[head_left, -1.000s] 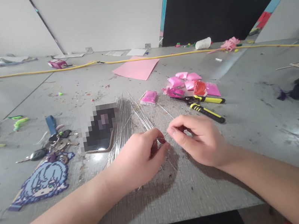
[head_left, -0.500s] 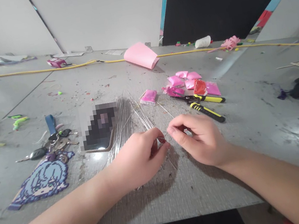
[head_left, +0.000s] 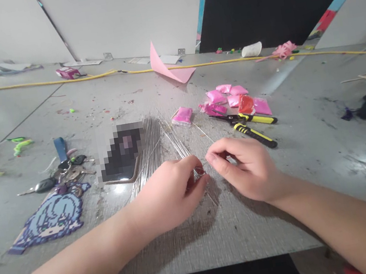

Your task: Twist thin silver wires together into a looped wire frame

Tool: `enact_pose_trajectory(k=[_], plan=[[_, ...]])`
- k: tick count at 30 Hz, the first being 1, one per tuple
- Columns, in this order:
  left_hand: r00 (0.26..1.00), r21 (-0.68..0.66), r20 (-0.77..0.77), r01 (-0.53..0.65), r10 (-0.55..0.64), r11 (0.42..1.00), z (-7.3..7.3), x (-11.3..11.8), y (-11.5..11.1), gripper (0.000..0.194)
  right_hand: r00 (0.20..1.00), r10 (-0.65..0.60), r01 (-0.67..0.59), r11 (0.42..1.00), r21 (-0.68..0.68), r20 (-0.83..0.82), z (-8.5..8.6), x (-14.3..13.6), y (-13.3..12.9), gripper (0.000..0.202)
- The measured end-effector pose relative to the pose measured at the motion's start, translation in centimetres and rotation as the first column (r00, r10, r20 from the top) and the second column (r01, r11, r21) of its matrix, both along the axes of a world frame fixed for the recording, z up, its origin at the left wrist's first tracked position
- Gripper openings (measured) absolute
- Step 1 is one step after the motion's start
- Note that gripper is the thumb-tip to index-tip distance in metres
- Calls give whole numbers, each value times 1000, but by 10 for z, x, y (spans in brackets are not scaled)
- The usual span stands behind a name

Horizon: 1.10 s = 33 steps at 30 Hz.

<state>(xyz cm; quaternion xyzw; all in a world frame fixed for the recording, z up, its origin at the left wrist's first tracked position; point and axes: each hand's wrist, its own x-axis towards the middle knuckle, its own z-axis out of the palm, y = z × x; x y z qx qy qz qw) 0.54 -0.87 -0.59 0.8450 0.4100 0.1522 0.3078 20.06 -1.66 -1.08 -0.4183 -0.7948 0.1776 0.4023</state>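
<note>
Thin silver wires (head_left: 152, 149) lie in a loose bundle at the middle of the table, with a smaller group of wires (head_left: 173, 139) beside them. Over the lower ends of these wires is my left hand (head_left: 180, 186), its thumb and fingertips pinched on a thin wire. My right hand (head_left: 243, 167) is just to the right, thumb and index finger pressed together on what looks like the same thin wire. A short gap parts the two hands. Pliers with yellow and black handles (head_left: 255, 134) rest beyond my right hand.
Left of the wires lies a phone (head_left: 120, 158), then keys (head_left: 74, 173) and a blue pixel-art charm (head_left: 55, 217). Pink packets (head_left: 216, 98) and a red one (head_left: 246, 104) sit behind the pliers. A yellow cord (head_left: 90, 77) crosses the back near a white cup (head_left: 251, 49).
The pink paper at the back has opened from a rolled shape into a spread, upright fold. Both hands keep nearly the same pinched pose.
</note>
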Motion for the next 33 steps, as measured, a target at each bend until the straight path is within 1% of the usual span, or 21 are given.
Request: enact_pose_trajectory(k=[6, 14, 28, 33], plan=[[1000, 31, 8, -9, 9, 999, 0, -1, 0, 16, 1000, -3, 3, 1000, 1, 10, 0, 0, 0, 16], [1000, 37, 29, -5, 4, 999, 0, 0, 1, 14, 1000, -3, 3, 1000, 2, 8, 0, -1, 1, 16], [999, -9, 45, -9, 9, 1000, 0, 0, 3, 14, 1000, -3, 3, 1000, -2, 17, 1, 1, 0, 15], [999, 0, 41, -14, 14, 1000, 0, -1, 2, 15, 1000, -3, 3, 1000, 2, 14, 0, 0, 0, 16]])
